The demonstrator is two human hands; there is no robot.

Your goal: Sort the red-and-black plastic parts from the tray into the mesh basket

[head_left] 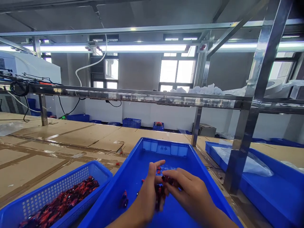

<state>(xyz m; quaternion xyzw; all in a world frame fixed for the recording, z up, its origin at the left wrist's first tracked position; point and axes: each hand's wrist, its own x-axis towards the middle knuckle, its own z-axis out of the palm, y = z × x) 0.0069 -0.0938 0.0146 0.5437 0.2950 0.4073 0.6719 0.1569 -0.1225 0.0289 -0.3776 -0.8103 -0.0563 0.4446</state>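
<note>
Over a deep blue tray [166, 152], my two hands are close together. My left hand [150, 186] is turned with its thumb up and curls around several dark red, shiny small pieces [159, 196]. My right hand [190, 186] pinches one dark red piece [168, 180] between thumb and fingertips, right beside the left fingers. A few more red and dark pieces lie on the tray's floor, one [124, 199] left of my left hand and a small one [158, 170] beyond the hands.
A blue perforated basket [101, 169] of red and dark pieces stands at the left. At the right, behind a metal post [242, 142], is another blue tray [273, 190] holding clear plastic [251, 163]. Cardboard [95, 139] covers the table; a metal rail [142, 96] crosses above.
</note>
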